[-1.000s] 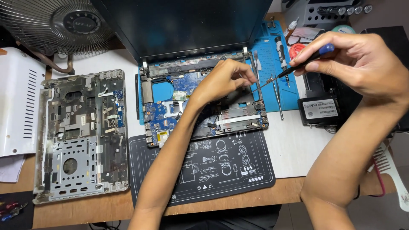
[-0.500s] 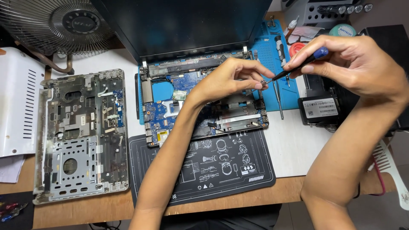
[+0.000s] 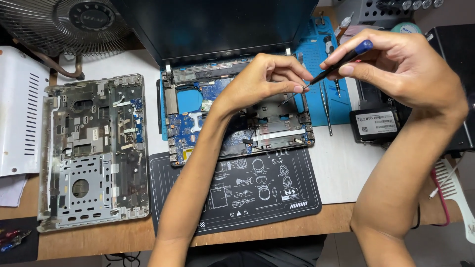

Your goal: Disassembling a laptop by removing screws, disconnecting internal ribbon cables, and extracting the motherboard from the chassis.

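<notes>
Two bare hands meet above the opened laptop base with its blue circuit board [image 3: 198, 118], at the desk's back edge. Right hand [image 3: 401, 64] pinches a slim blue-handled screwdriver [image 3: 341, 62], angled down for aim; left hand [image 3: 264, 81] curls, fingertips pinched together beside the tip, contents too small to tell.

Screwdriver [image 3: 336, 64]: slim precision type, blue cap at the top end, black shaft, thin metal tip. Tilted, cap up-right, tip down-left, raised above the right rear part of the opened laptop base [image 3: 237, 118]. Tip sits right at the left fingertips; contact unclear. Laptop base: lower shell with cover off, blue circuit board showing left, metal bay and black parts right, dark screen upright behind. Lies flat, rear on blue mat, front edge overlapping black printed mat.
</notes>
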